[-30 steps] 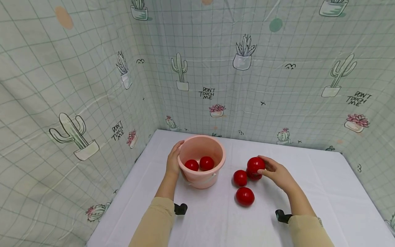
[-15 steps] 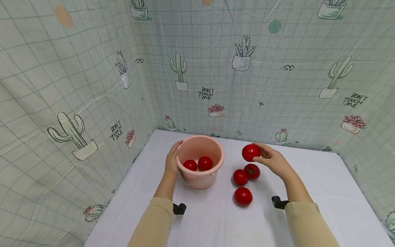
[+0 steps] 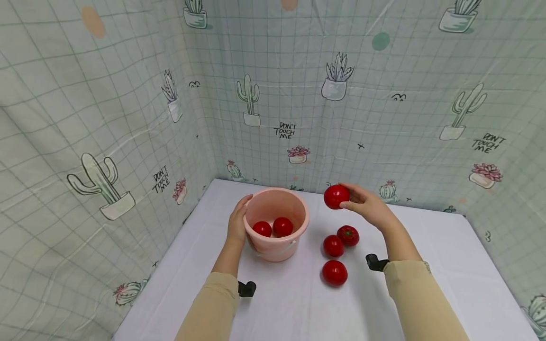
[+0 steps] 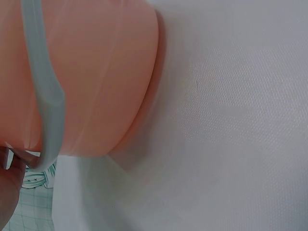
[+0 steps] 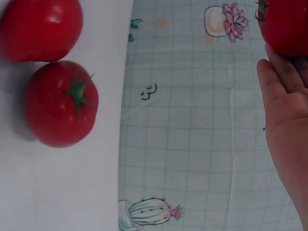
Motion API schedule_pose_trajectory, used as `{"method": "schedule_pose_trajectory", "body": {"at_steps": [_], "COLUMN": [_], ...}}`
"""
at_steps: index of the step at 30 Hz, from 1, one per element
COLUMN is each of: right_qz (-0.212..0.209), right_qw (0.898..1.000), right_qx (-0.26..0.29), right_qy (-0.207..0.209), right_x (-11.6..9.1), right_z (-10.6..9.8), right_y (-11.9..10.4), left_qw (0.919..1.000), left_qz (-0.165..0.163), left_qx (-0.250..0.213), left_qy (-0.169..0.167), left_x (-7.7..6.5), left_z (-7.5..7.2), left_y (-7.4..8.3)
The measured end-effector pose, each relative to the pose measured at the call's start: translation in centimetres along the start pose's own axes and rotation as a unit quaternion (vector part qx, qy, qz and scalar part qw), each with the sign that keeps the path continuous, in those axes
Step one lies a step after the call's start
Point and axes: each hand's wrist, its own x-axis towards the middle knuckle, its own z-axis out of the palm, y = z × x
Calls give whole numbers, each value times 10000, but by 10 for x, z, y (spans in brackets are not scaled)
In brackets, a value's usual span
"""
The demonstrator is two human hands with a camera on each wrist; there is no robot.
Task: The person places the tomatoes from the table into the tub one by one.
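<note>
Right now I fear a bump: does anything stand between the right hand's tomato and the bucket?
Nothing visible stands between the tomato and the bucket. Three other tomatoes rest on the table; the left hand holds the bucket's opposite side.

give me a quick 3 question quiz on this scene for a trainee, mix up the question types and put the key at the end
1. True or false: the left hand is reaching down inside the pink bucket.
2. How many tomatoes lie in the bucket?
3. Where is the held tomato, the one in the right hand?
a) against the bucket's rim
b) raised off the table
c) resting on another tomato

Key
1. False; it touches the bucket's outer side.
2. Two.
3. b
</note>
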Motion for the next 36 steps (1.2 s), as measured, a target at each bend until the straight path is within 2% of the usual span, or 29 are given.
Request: {"method": "schedule_pose_trajectory", "body": {"at_steps": [12,25,36], "right_qz": [-67,-262,-393], "right_qw": [9998,9959,9887], "right_qx": [-106,270,-294], "right_qy": [-153,-819,-1413], "right_x": [25,58,79], "right_z": [10,44,67], "right_y": [-25,-69,-91], "left_qw": [10000,10000,10000], "left_qz": [75,-39,-2], "left_qx": [-12,18,-84], "left_qy": [-64,-14,0], "left_x": [1,1,1], "left_z": [0,0,0], "left_y": [-2,-3,-1]}}
